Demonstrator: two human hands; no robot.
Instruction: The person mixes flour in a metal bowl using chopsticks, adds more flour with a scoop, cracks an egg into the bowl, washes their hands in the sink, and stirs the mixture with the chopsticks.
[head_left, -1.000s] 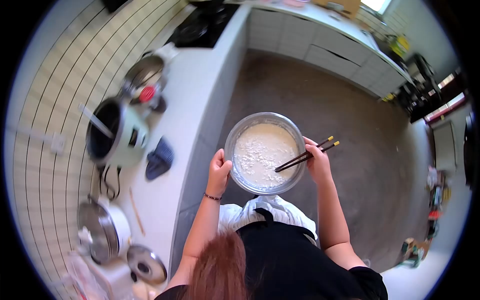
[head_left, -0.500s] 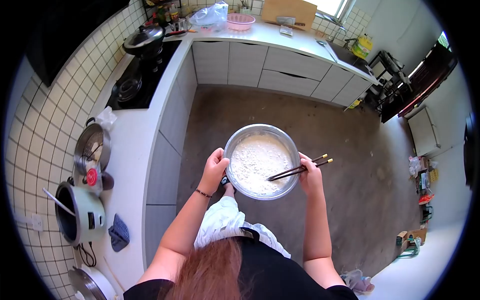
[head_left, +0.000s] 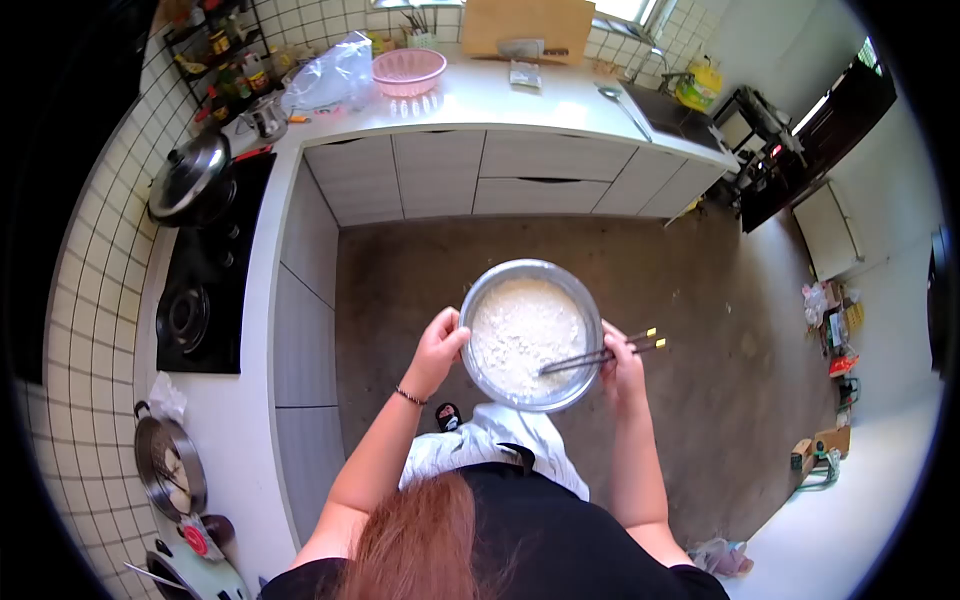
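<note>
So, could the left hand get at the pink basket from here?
Probably not: the left hand is holding the bowl by its rim, and the pink basket sits on the far counter, seemingly beyond arm's reach across a stretch of floor.

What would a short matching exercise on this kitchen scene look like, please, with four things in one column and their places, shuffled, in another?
Column one
1. Round bowl
2. Chopsticks
3. Pink basket
4. Lidded pan

Column two
A. On the white counter, beside a clear plastic bag
B. On the black hob
C. Between the left hand and the right hand
D. In the right hand only, slanting over the pale mixture

Pairs: 1-C, 2-D, 3-A, 4-B
</note>
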